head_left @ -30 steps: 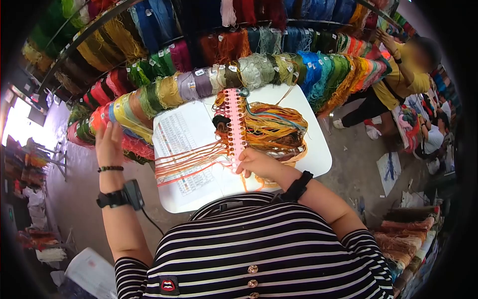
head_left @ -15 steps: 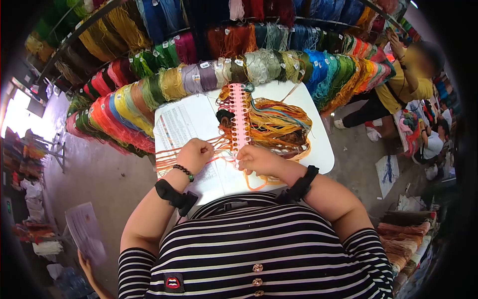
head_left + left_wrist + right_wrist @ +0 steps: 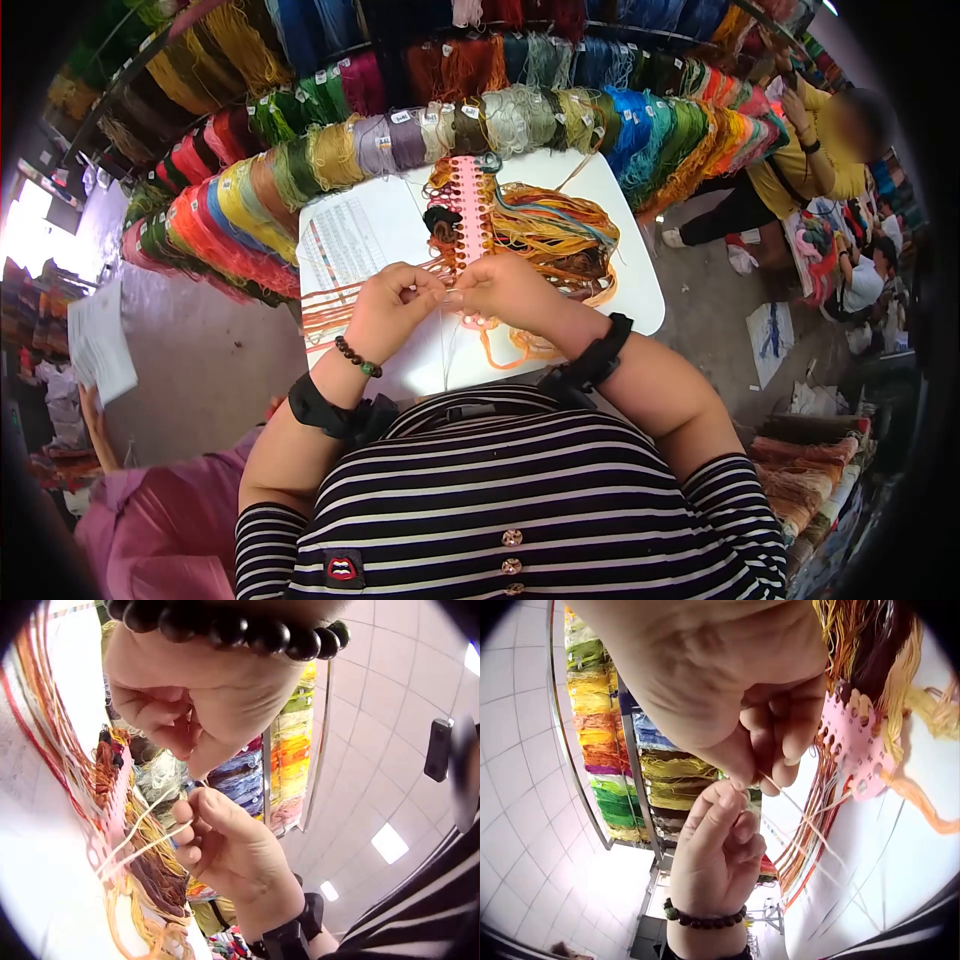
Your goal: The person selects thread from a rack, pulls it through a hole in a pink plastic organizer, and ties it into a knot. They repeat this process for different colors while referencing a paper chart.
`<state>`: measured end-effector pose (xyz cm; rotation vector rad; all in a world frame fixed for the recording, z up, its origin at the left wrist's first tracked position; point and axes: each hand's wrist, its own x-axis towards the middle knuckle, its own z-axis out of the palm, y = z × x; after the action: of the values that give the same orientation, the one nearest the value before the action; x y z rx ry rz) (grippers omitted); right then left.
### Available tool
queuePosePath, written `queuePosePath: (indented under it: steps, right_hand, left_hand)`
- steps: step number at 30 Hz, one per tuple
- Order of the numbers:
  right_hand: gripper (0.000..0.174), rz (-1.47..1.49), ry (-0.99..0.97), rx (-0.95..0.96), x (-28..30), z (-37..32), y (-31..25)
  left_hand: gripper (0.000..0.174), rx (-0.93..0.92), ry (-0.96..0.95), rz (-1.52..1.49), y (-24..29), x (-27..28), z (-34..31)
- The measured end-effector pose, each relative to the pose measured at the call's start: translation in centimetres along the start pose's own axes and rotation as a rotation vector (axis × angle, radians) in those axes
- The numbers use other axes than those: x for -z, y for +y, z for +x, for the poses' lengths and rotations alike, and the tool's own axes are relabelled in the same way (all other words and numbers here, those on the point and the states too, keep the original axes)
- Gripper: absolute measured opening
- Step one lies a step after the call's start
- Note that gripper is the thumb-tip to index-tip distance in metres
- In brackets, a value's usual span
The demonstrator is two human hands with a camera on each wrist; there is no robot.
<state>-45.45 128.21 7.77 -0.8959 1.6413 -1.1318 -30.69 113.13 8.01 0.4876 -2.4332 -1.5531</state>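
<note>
My left hand [image 3: 392,305] and right hand [image 3: 505,290] meet over the near end of a pink thread card [image 3: 468,215]. Their thumbs and fingertips pinch a pale strand of thread [image 3: 148,850]. In the left wrist view, two pale lengths run from the right fingers down to the card. The right wrist view shows the thread [image 3: 795,805] leaving the pinch beside the card's holed end. Orange-red strands [image 3: 325,312] lie leftward from the card, and a thick yellow and brown thread bundle [image 3: 560,225] spreads to its right. My hands hide part of the card.
Under the card is a white table [image 3: 640,300] with a printed sheet [image 3: 340,240]. Racks of coloured skeins [image 3: 350,150] stand along its far side. Someone in a yellow shirt [image 3: 825,150] stands at right. Lower left, a person in pink clothing [image 3: 170,530] is close by, near a raised paper [image 3: 102,345].
My left hand has come from the skeins at the left to meet the right hand at the card. The right hand has risen slightly. A person in pink has appeared at lower left.
</note>
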Motion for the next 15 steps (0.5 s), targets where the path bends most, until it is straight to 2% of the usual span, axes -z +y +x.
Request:
queuePosePath:
  steps: [1, 4, 5, 6, 8, 9, 10, 12, 13, 14, 15]
  right_hand:
    - [0.022, -0.005, 0.001, -0.021, 0.5, -0.5, 0.0]
    - [0.018, 0.272, 0.058, 0.124, 1.7, -2.2, 0.7]
    - [0.013, 0.436, 0.077, 0.093, 2.3, -3.5, -0.8]
    - [0.013, 0.703, 0.078, 0.122, 3.4, -4.4, -1.0]
    - [0.012, 1.031, 0.044, 0.197, 6.7, -6.7, -1.6]
    - [0.014, 1.093, 0.007, 0.245, 8.9, -8.3, -2.4]
    - [0.011, 1.177, 0.113, 0.254, 11.2, -10.1, -3.1]
    - [0.012, 0.906, 0.462, 0.418, 16.3, -13.3, -3.7]
    - [0.012, 0.630, 0.701, 0.463, 17.6, -14.5, -5.0]
    - [0.013, 0.227, 0.926, 0.460, 18.2, -14.9, -5.6]
    - [0.014, 0.006, 0.979, 0.410, 17.7, -14.3, -5.1]
  left_hand:
    - [0.014, 0.030, -0.030, -0.059, -0.5, -0.2, -0.1]
    - [0.015, 0.163, -0.075, -0.212, -2.0, -0.7, -0.5]
    - [0.015, 0.238, -0.061, -0.246, -2.2, -0.8, -0.8]
    - [0.014, 0.312, -0.048, -0.281, -2.4, -1.0, -1.1]
    - [0.016, 0.369, -0.098, -0.303, -3.0, -0.9, -1.5]
    - [0.017, 0.398, -0.122, -0.314, -3.3, -0.9, -1.7]
    - [0.017, 0.428, -0.141, -0.357, -3.6, -1.0, -1.9]
    - [0.016, 0.486, -0.176, -0.442, -4.0, -1.2, -2.3]
    - [0.016, 0.523, -0.178, -0.492, -4.1, -1.4, -2.3]
    - [0.016, 0.560, -0.181, -0.542, -4.1, -1.7, -2.2]
    - [0.016, 0.596, -0.185, -0.591, -4.1, -2.1, -2.2]
